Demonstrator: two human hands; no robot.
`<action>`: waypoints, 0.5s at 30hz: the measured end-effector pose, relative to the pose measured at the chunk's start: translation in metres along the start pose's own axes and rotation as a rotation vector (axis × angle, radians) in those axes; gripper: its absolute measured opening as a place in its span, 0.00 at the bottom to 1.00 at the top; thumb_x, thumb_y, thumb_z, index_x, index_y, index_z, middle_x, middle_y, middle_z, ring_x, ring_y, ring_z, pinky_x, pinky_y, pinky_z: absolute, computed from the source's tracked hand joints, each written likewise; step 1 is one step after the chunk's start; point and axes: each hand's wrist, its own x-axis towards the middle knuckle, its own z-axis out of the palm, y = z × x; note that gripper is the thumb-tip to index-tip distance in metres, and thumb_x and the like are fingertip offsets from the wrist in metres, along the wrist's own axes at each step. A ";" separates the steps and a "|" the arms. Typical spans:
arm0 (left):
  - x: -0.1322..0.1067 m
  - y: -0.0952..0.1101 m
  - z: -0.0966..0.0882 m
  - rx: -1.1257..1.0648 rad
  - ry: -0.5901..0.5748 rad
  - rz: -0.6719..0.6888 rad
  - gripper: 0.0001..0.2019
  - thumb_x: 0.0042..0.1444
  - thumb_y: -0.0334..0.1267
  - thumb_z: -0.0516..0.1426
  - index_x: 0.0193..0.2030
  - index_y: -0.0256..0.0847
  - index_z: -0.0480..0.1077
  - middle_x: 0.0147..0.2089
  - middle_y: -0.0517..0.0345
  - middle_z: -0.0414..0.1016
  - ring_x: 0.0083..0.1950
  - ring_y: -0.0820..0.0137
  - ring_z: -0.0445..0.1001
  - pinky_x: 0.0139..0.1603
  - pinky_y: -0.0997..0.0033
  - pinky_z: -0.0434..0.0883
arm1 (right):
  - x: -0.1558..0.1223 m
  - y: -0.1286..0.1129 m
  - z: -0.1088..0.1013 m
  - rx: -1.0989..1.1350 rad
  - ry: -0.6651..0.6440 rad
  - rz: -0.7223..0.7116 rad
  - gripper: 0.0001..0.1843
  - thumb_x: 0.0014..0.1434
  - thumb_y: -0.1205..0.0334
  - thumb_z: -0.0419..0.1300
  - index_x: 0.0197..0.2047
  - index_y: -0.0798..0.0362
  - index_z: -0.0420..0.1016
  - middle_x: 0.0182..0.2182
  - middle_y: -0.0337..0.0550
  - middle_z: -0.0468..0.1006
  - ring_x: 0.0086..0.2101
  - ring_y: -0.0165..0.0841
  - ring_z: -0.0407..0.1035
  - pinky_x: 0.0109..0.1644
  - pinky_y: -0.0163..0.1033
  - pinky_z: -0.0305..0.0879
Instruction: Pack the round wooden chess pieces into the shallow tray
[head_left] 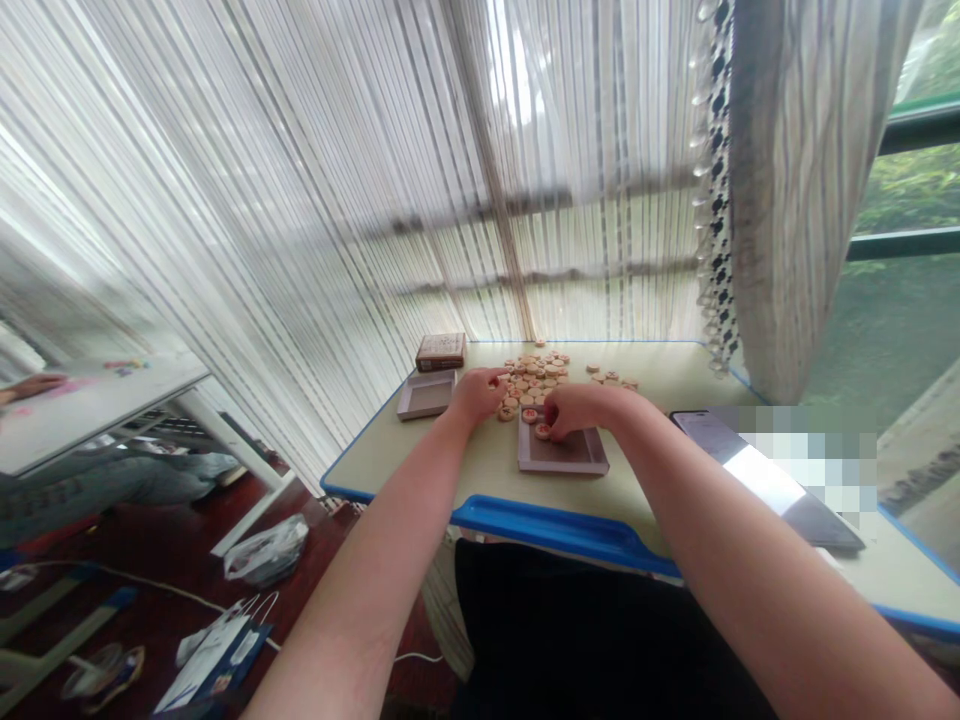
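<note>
Round wooden xiangqi pieces [534, 378] lie heaped on the pale tabletop in front of me. At the left edge of the heap my left hand [478, 394] has its thumb and index finger bent around a xiangqi piece [493, 381], partly hidden by the fingers. My right hand [576, 408] reaches into a shallow open box [564, 466]. Its fingertips pinch a xiangqi piece with a red character [543, 432] near the box's left side. Another red-marked piece [529, 415] lies beside it in the box's far left corner.
A second shallow box part [427, 396] and a brown printed box [441, 350] stand at the table's left. Several loose pieces [613, 378] lie right of the heap. A dark tablet-like device [765, 480] rests at right. Another person's hand [39, 384] is over a white table.
</note>
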 end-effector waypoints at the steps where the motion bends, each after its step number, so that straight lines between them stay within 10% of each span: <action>1: 0.000 0.001 0.000 0.002 -0.005 -0.004 0.16 0.51 0.38 0.52 0.46 0.41 0.72 0.36 0.57 0.77 0.38 0.71 0.72 0.46 0.72 0.67 | 0.000 0.000 0.000 -0.003 0.003 -0.007 0.17 0.41 0.55 0.61 0.35 0.53 0.77 0.29 0.42 0.77 0.28 0.34 0.69 0.26 0.34 0.57; 15: -0.001 0.004 -0.003 -0.027 -0.033 -0.076 0.18 0.51 0.38 0.53 0.49 0.41 0.70 0.34 0.58 0.76 0.35 0.71 0.72 0.42 0.73 0.67 | 0.006 0.000 0.004 0.021 0.127 -0.086 0.16 0.42 0.55 0.61 0.35 0.52 0.76 0.29 0.42 0.77 0.27 0.32 0.67 0.27 0.33 0.56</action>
